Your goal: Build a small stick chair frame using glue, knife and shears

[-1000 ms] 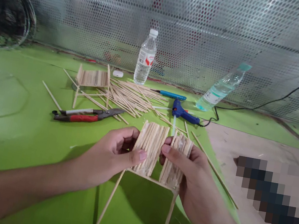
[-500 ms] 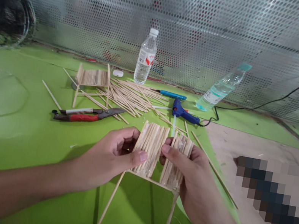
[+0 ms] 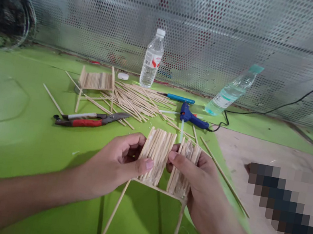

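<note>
Between my two hands is a small frame of wooden sticks, its short sticks laid side by side in two groups with a gap between them. Two long stick legs reach down toward me from its near edge. My left hand is closed around the left group, thumb on top and fingers mostly hidden beneath. Gripping the right group, my right hand has its thumb lying across the sticks beside the gap. Dried glue shows as shiny patches on the sticks.
Beyond my hands lie loose sticks, a blue glue gun, red-handled pruning shears and a turquoise-handled tool. A similar stick frame stands at back left. Two water bottles are near the perforated metal panel.
Both hands keep their hold on the stick frame, and its parts stay as they were. The whole view has shifted only very slightly.
</note>
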Action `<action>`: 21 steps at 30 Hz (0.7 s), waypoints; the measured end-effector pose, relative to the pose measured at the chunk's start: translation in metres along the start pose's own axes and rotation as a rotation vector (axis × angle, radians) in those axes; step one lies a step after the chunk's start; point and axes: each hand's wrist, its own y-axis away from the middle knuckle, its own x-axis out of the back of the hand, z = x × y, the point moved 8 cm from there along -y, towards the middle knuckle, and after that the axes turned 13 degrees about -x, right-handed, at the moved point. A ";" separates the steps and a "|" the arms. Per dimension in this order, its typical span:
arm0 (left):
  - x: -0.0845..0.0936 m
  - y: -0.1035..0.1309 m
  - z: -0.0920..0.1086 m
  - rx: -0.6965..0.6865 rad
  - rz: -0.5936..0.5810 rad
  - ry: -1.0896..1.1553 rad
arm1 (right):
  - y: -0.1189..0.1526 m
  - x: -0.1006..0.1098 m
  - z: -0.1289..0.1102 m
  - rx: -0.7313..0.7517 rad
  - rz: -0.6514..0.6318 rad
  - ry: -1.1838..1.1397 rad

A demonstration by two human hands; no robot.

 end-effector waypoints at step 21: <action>-0.008 -0.001 -0.006 -0.034 -0.072 0.072 | -0.001 0.012 -0.003 -0.022 0.037 -0.124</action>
